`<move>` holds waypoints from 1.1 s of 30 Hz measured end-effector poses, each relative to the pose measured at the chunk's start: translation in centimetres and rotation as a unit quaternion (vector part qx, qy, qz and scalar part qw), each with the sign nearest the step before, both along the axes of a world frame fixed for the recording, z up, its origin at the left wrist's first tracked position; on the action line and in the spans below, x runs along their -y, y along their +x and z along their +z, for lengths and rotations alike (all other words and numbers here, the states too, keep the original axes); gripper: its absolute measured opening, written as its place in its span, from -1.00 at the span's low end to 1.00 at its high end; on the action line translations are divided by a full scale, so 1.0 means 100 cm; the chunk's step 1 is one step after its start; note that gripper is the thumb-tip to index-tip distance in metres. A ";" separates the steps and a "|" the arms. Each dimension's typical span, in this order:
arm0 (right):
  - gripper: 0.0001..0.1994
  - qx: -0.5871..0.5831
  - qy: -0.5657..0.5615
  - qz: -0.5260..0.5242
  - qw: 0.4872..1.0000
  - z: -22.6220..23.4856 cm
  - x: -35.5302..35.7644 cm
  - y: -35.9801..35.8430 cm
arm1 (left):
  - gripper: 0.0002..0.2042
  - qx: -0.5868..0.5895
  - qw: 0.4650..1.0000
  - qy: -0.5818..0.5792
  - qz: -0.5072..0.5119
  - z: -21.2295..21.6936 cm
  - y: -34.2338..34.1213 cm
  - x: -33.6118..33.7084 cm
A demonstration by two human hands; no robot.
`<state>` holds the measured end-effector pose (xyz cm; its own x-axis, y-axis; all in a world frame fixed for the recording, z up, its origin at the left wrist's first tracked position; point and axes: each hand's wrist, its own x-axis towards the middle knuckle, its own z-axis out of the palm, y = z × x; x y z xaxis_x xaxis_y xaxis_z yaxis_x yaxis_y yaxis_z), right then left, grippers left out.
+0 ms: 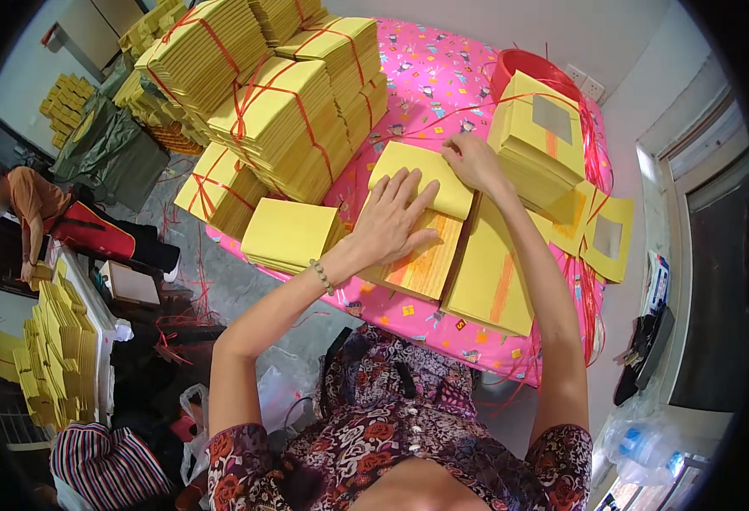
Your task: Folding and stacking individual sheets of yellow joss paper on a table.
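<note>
Before me on the pink cloth lies a stack of yellow paper (417, 264) with orange patches. Its far part is covered by a curved yellow paper flap (421, 175). My left hand (396, 217) rests flat across the flap and stack, fingers spread. At the flap's far right corner, my right hand (474, 163) has its fingers bent and pinched on the paper; the fingertips are partly hidden. Another yellow stack with an orange strip (489, 281) lies to the right, under my right forearm. A small yellow stack (289, 232) sits left of my left hand.
Tall yellow bundles tied with red string (285, 111) stand at the far left of the pink-covered table (430, 64). A taller yellow stack (536, 145) and a red basin (538, 72) are at the far right. Red strings (591, 315) hang there. Another person (38, 204) handles yellow paper at left.
</note>
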<state>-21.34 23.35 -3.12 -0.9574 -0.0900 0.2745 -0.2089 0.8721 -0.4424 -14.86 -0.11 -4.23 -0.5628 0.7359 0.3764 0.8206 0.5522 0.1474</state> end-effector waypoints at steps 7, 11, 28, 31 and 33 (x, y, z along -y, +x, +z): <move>-0.65 0.103 -0.033 0.062 0.992 -0.008 0.014 -0.025 | -0.24 -0.010 1.000 0.001 0.001 0.000 -0.001 -0.001; -0.69 0.102 -0.022 0.068 0.992 -0.008 0.010 -0.033 | -0.25 -0.008 1.000 0.001 0.000 -0.001 -0.001 -0.001; -0.75 0.234 -0.039 0.151 0.960 0.013 -0.006 -0.061 | -0.26 -0.007 0.999 -0.047 -0.010 0.003 -0.006 -0.003; -0.75 0.251 -0.039 0.155 0.955 0.013 0.000 -0.061 | -0.26 -0.017 0.999 -0.036 -0.016 0.004 -0.007 -0.002; -0.76 0.257 -0.043 0.149 0.954 0.011 -0.001 -0.062 | -0.25 -0.016 0.999 -0.043 -0.019 0.006 -0.007 -0.002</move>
